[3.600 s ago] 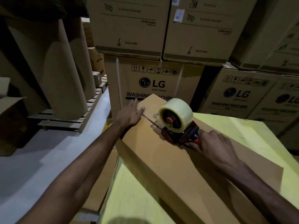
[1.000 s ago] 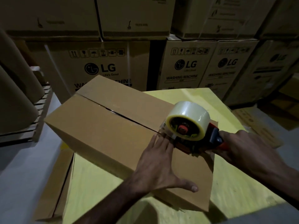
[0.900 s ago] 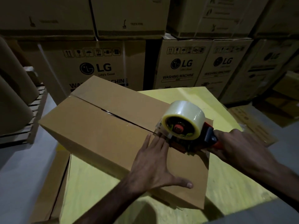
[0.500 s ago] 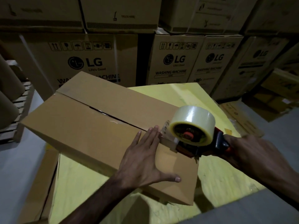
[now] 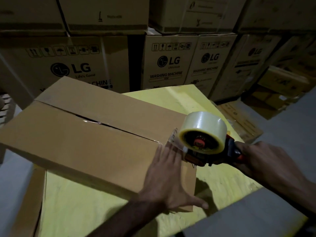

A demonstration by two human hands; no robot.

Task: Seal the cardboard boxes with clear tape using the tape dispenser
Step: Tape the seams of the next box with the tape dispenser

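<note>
A long brown cardboard box (image 5: 82, 139) lies on a yellow-covered surface (image 5: 174, 98), its two top flaps meeting in a centre seam that carries glossy clear tape. My left hand (image 5: 168, 178) lies flat on the box's near end, fingers straight and pressing beside the seam, thumb spread over the end edge. My right hand (image 5: 266, 161) grips the handle of a red and black tape dispenser (image 5: 203, 142) with a big roll of clear tape. The dispenser's front sits at the box's near end, right by my left fingertips.
Stacked washing-machine cartons (image 5: 169, 64) form a wall behind the box. Flattened cardboard (image 5: 239, 118) and more cartons lie on the grey floor at the right. A flat cardboard piece (image 5: 27, 202) leans at the left of the yellow surface.
The dispenser has travelled from the box's far end along the seam to the near end. My left hand moved from the far end to the near end. In the last second both hands shifted slightly toward me.
</note>
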